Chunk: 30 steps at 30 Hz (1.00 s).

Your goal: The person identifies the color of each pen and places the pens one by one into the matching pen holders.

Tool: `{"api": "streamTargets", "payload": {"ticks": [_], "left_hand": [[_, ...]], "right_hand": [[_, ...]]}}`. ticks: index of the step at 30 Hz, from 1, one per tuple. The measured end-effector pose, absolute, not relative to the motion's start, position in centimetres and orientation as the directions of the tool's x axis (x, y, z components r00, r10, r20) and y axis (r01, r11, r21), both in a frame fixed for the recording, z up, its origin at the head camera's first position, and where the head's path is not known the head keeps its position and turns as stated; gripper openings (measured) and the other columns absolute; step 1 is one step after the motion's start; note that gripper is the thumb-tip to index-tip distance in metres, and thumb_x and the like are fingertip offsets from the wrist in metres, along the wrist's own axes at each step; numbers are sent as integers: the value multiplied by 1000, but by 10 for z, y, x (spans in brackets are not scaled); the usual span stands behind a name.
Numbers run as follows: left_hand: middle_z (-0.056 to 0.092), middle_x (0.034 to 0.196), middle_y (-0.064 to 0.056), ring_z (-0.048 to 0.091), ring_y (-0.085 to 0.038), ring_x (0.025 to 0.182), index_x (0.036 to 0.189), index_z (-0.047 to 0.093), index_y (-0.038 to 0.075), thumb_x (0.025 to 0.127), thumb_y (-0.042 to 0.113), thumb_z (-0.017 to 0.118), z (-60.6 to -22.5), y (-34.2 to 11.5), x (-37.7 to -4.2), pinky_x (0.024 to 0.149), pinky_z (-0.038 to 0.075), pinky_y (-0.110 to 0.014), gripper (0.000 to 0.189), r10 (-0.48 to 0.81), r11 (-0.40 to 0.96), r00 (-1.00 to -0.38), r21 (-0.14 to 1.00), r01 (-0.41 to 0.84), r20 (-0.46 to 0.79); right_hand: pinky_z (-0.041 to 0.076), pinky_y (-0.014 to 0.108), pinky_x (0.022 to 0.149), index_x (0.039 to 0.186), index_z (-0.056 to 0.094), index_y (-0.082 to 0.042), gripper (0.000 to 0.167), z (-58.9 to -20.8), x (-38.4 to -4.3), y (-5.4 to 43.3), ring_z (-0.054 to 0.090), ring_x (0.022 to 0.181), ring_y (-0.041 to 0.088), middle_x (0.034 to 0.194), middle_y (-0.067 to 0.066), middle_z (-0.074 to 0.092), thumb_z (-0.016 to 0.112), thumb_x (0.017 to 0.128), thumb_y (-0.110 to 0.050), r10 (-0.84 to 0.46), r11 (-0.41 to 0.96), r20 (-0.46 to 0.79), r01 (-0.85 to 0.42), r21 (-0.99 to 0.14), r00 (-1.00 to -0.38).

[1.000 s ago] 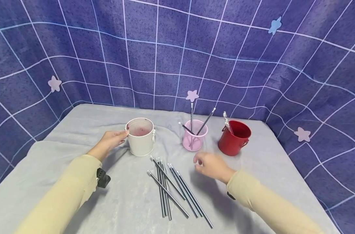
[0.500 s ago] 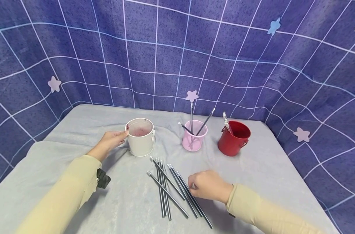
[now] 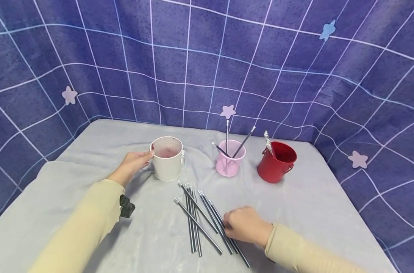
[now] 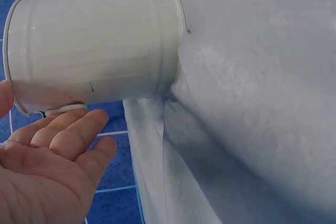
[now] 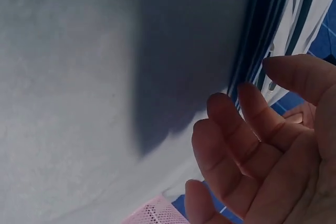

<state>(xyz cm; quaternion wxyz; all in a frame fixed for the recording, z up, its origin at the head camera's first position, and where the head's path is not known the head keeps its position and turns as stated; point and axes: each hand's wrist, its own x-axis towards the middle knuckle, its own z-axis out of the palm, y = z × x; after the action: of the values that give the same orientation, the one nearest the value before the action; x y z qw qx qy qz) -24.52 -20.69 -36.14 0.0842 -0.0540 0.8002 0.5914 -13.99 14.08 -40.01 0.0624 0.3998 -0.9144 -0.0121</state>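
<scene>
On the left, my left hand [image 3: 134,165] holds a white metal bucket [image 3: 167,168] at its rim, thumb on top. In the left wrist view, the fingers [image 4: 73,132] lie along the bucket's side by its handle mount. My right hand [image 3: 246,226] is low at the right edge of a loose spread of dark pencils [image 3: 198,226]. In the right wrist view, its thumb and forefinger are apart, with the fingertips [image 5: 245,90] beside dark pencils [image 5: 262,14]; whether they touch is unclear. The bucket is upright, its inside marked with reddish stains.
A pink mesh pencil cup [image 3: 228,169] holding 3 dark pencils stands behind the spread. Right of it, a red bucket [image 3: 275,170] holds several white-tipped pencils [image 3: 269,143]. Grey cloth [image 3: 316,212] covers the table; a blue gridded curtain [image 3: 207,57] rises behind.
My right hand has come down from beside the pink cup toward the front and reached the pencils' right edge. The left hand stays at the white bucket. The head view has shifted slightly.
</scene>
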Motion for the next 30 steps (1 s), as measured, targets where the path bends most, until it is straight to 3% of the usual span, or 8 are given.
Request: {"api": "streamTargets", "payload": {"ticks": [8, 17, 24, 30], "left_hand": [[32, 144, -30, 38, -41, 130, 136, 34, -18, 103, 22, 40, -359, -203, -245, 112, 30, -44, 52, -6, 331, -977, 922, -203, -213], [30, 144, -30, 36, -42, 131, 136, 33, -17, 103, 22, 41, -357, -203, -244, 113, 28, -45, 52, 0, 309, -977, 930, -201, -211], [31, 144, -31, 36, -41, 132, 136, 32, -18, 103, 20, 40, -360, -204, -245, 110, 33, -43, 51, -7, 304, -979, 932, -196, -203], [31, 144, -31, 38, -41, 130, 136, 33, -18, 104, 22, 40, -361, -205, -244, 109, 35, -42, 52, -4, 317, -980, 929, -192, -201]], "right_hand": [[31, 29, 37, 55, 46, -20, 32, -400, -139, 138, 41, 44, 9, 48, -10, 44, 72, 71, -28, -696, 717, 84, -696, 35, -713], [33, 30, 38, 61, 51, -16, 27, -400, -143, 130, 37, 47, 9, 53, -8, 43, 73, 73, -25, -599, 799, -79, -588, -128, -797], [33, 27, 42, 60, 52, -16, 30, -396, -148, 131, 36, 50, 9, 53, -8, 42, 73, 80, -22, -636, 770, -147, -611, -184, -758], [37, 23, 45, 72, 63, -14, 12, -378, -159, 138, 41, 53, 5, 57, -11, 47, 69, 82, -16, -637, 742, -42, -598, -304, -770]]}}
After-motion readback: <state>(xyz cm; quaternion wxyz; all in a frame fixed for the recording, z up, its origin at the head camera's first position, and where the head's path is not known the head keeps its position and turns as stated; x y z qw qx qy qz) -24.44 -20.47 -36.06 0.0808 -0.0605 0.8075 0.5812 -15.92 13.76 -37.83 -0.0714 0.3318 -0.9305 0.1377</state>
